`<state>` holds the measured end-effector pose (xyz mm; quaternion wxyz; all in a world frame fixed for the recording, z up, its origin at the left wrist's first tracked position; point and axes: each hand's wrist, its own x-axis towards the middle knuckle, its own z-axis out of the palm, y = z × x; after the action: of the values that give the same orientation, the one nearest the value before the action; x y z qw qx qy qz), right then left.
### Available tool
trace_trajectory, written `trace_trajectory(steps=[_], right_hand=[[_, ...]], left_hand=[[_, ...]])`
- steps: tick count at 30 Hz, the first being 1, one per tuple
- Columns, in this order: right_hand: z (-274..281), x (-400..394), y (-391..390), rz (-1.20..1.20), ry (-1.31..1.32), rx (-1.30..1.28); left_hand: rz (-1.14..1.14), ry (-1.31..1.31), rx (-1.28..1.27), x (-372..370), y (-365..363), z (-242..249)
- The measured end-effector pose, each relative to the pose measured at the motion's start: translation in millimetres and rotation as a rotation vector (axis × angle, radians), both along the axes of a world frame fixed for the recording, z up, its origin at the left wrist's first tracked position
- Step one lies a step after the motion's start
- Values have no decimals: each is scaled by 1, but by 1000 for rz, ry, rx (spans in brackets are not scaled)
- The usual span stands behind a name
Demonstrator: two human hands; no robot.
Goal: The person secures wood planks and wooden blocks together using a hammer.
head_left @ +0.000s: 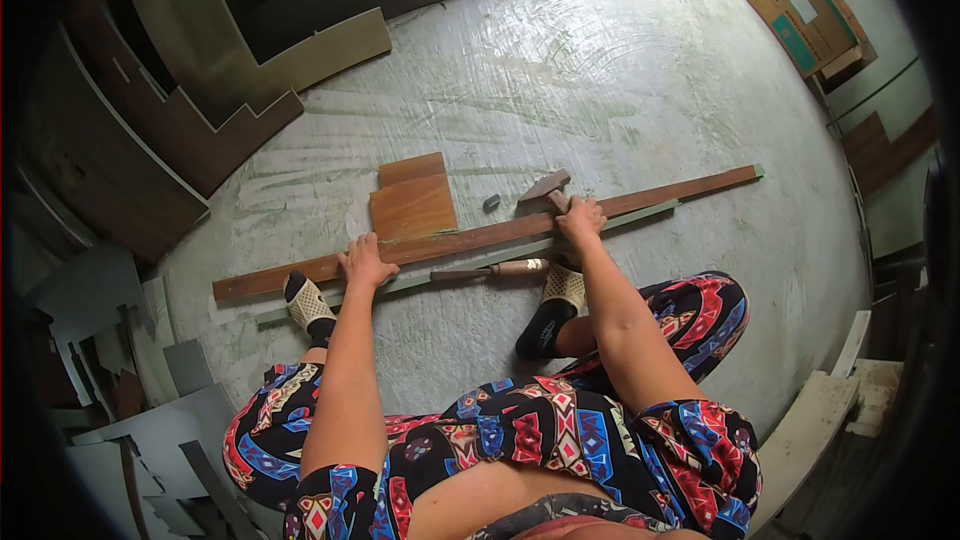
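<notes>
A long brown wooden strip [465,242] lies slantwise across the floor in front of my feet. My left hand [366,262] is closed over its left part, fingers bent over the far edge. My right hand [581,218] is closed on the hammer [545,186] just below its head, over the strip; most of the handle is hidden. A chisel [519,267] with a pale wooden handle lies on the near side, between my hands. Under and beside the brown strip runs a thin greenish strip [640,217].
Two small brown boards [412,195] and a dark grey block [491,202] lie beyond the strip. My socked feet [308,302] are on the near side. Panels [330,45] stand at the upper left, a cardboard box [795,5] at the upper right. Offcuts [160,440] are piled at lower left.
</notes>
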<state>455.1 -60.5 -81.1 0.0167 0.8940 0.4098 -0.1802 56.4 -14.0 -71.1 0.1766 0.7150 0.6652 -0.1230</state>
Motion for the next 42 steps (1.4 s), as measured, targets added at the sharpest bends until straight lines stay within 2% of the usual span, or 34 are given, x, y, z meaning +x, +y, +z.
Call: trace_trajectory(steps=[5,8,11,15,19,21,29,32,35,39,41,42], right_hand=[[-12,-4,0,-61,96,156],[17,-19,3,-125,169,195],[22,-19,8,-155,305,228],[20,-39,13,38,707,240],[48,-78,11,450,646,63],[36,-90,5,645,689,-19],[41,-112,-29,917,533,-136],[33,-112,-44,978,439,-107],[7,-108,-53,978,435,10],[40,-112,-31,881,497,-328],[23,-101,-21,639,793,-289],[17,-92,-21,452,1019,-189]], left_hand=[[9,11,-7,6,-1,7],[7,15,9,5,-2,3],[9,-9,31,2,-3,-1],[19,-25,30,2,-5,1],[1,-43,49,-2,-6,-2],[-11,-51,60,-4,-3,-2],[-44,-131,137,-14,5,-6],[-34,-192,125,-14,18,12],[-69,-229,117,-13,31,35],[-144,-290,112,-14,44,73],[-125,-311,85,-12,47,97],[-120,-324,71,-10,49,108]])
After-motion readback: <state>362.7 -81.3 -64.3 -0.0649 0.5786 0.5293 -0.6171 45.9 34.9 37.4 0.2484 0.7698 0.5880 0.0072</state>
